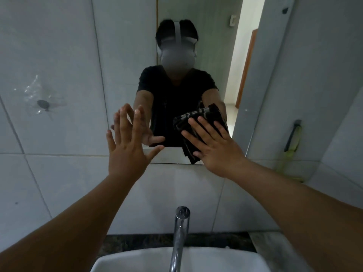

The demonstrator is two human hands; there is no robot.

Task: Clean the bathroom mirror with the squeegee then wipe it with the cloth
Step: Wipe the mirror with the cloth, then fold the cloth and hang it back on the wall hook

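The mirror hangs on the tiled wall above the sink. My right hand presses a dark checked cloth flat against the mirror's lower right part, fingers spread over it. The cloth's reflection shows just above the fingers. My left hand is open with fingers apart, its palm flat at the mirror's lower left edge, meeting its own reflection. The squeegee, with a black handle and a yellow-green part, hangs on the wall right of the mirror.
A chrome tap rises from the white sink right below my arms. A dark stone counter strip runs behind the sink. A clear suction hook sticks to the left wall tiles. The mirror reflects a person and an open doorway.
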